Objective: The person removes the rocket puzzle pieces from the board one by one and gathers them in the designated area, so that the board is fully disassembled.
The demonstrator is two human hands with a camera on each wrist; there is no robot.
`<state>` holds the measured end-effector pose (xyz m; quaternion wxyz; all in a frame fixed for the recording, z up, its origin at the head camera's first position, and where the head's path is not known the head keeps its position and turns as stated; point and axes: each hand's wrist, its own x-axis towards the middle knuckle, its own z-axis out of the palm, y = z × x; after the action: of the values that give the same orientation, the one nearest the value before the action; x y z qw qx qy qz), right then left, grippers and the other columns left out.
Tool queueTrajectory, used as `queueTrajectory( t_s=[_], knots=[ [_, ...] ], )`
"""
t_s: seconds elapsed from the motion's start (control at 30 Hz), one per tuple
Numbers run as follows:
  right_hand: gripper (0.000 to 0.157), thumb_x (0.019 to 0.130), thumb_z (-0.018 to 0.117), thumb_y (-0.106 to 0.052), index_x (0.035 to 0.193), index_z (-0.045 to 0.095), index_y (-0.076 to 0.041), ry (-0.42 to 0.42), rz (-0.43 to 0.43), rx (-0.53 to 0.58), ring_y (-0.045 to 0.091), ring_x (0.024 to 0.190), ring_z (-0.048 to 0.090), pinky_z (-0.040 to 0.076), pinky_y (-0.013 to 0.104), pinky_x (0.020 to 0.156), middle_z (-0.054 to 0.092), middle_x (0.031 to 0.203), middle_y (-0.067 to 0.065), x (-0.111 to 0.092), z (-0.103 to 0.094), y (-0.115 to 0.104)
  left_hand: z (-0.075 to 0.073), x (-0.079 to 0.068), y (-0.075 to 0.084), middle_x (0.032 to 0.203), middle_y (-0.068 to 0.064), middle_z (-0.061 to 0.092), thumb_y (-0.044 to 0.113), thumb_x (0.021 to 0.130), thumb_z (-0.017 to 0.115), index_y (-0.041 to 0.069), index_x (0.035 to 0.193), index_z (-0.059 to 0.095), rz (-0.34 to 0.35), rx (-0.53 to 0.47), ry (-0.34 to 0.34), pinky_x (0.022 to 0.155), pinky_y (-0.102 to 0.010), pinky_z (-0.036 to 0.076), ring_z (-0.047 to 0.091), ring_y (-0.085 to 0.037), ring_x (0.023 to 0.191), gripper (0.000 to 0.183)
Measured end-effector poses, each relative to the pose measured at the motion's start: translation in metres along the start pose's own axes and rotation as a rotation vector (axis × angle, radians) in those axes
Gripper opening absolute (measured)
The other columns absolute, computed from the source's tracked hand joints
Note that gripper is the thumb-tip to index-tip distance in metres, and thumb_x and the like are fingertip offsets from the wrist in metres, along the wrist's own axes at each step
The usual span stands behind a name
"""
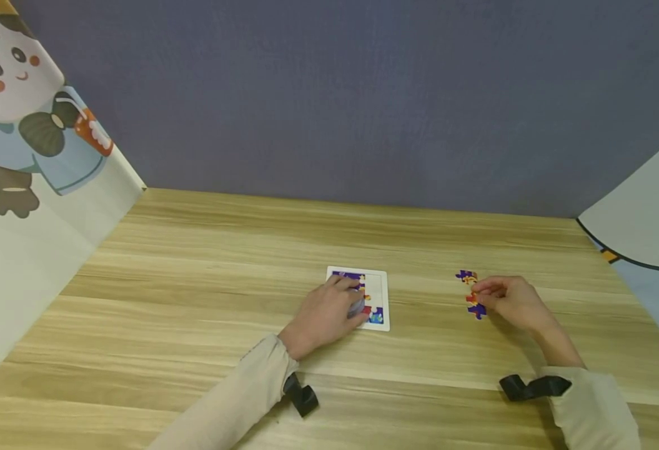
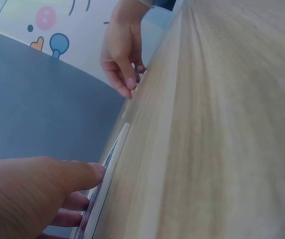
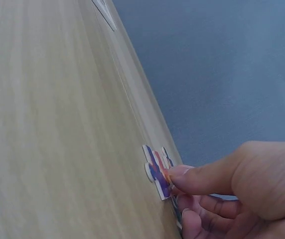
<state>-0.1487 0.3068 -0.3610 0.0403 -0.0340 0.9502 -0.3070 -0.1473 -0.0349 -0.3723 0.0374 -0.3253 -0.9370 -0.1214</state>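
A small jigsaw puzzle in a white-rimmed tray (image 1: 386, 299) lies flat at the middle of the table, partly filled with purple, red and blue pieces. My left hand (image 1: 323, 315) rests over its left part, fingers spread across it, hiding some of the picture. In the left wrist view the thumb (image 2: 96, 172) touches the tray's edge. To the right, my right hand (image 1: 519, 303) pinches a purple and red-orange puzzle piece (image 3: 158, 178) between thumb and fingers. Another purple and yellow puzzle piece (image 1: 466, 275) lies just beyond those fingertips.
The wood-grain table (image 1: 222, 269) ends at a dark grey-blue upright panel (image 1: 351, 106) behind. A panel with a cartoon figure (image 1: 42, 119) stands at the left, and a pale printed panel (image 1: 655, 206) at the right. Each wrist carries a black strap mount (image 1: 534, 387).
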Motion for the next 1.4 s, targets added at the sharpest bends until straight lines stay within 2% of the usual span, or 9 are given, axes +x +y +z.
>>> queueTrajectory(
  t_s=[0.27, 0.53, 0.77, 0.9, 1.17, 1.4],
  knots=[
    [0.017, 0.087, 0.066, -0.004, 0.101, 0.068, 0.005, 0.02, -0.046, -0.013, -0.001, 0.068, 0.054, 0.047, 0.019, 0.056, 0.068, 0.086, 0.011, -0.002, -0.002, -0.01, -0.002, 0.001, -0.003, 0.131, -0.006, 0.06, 0.04, 0.092, 0.06, 0.012, 0.119, 0.067, 0.01, -0.046, -0.041, 0.115, -0.039, 0.033, 0.05, -0.022, 0.128, 0.04],
    [0.021, 0.087, 0.068, -0.009, 0.104, 0.067, 0.004, -0.01, -0.08, 0.007, 0.001, 0.073, 0.056, 0.05, 0.021, 0.058, 0.068, 0.088, 0.01, -0.006, 0.002, -0.029, -0.007, 0.002, -0.009, 0.138, -0.006, 0.055, 0.034, 0.093, 0.06, 0.012, 0.126, 0.063, 0.015, -0.124, -0.094, 0.114, -0.04, 0.035, 0.045, -0.025, 0.133, 0.04],
    [0.017, 0.087, 0.068, -0.006, 0.101, 0.068, 0.002, -0.02, -0.152, 0.034, 0.002, 0.072, 0.057, 0.049, 0.02, 0.056, 0.067, 0.086, 0.009, -0.007, 0.01, -0.04, -0.007, 0.003, -0.011, 0.14, -0.003, 0.053, 0.032, 0.093, 0.061, 0.014, 0.128, 0.061, 0.014, -0.143, -0.101, 0.109, -0.039, 0.041, 0.044, -0.024, 0.133, 0.04],
    [0.016, 0.086, 0.068, -0.007, 0.1, 0.069, 0.001, -0.028, -0.171, 0.047, 0.003, 0.07, 0.057, 0.049, 0.02, 0.057, 0.067, 0.084, 0.007, -0.009, 0.013, -0.047, -0.006, 0.004, -0.011, 0.141, -0.002, 0.052, 0.033, 0.092, 0.062, 0.015, 0.129, 0.06, 0.015, -0.153, -0.103, 0.11, -0.039, 0.04, 0.044, -0.023, 0.133, 0.041],
    [0.016, 0.086, 0.068, -0.008, 0.101, 0.069, -0.001, -0.03, -0.22, 0.028, 0.013, 0.078, 0.062, 0.052, 0.022, 0.066, 0.068, 0.089, 0.007, -0.009, 0.022, -0.063, -0.007, 0.005, -0.011, 0.14, -0.003, 0.053, 0.032, 0.092, 0.061, 0.014, 0.128, 0.061, 0.024, -0.157, -0.091, 0.11, -0.037, 0.039, 0.045, -0.023, 0.132, 0.04],
    [0.018, 0.085, 0.068, -0.004, 0.102, 0.067, 0.002, -0.065, -0.243, 0.083, 0.007, 0.072, 0.058, 0.05, 0.02, 0.06, 0.064, 0.082, 0.004, -0.007, 0.04, -0.082, -0.007, 0.002, -0.013, 0.139, -0.006, 0.053, 0.031, 0.093, 0.061, 0.011, 0.129, 0.06, 0.014, -0.166, -0.096, 0.115, -0.038, 0.032, 0.045, -0.025, 0.133, 0.041]
  ],
)
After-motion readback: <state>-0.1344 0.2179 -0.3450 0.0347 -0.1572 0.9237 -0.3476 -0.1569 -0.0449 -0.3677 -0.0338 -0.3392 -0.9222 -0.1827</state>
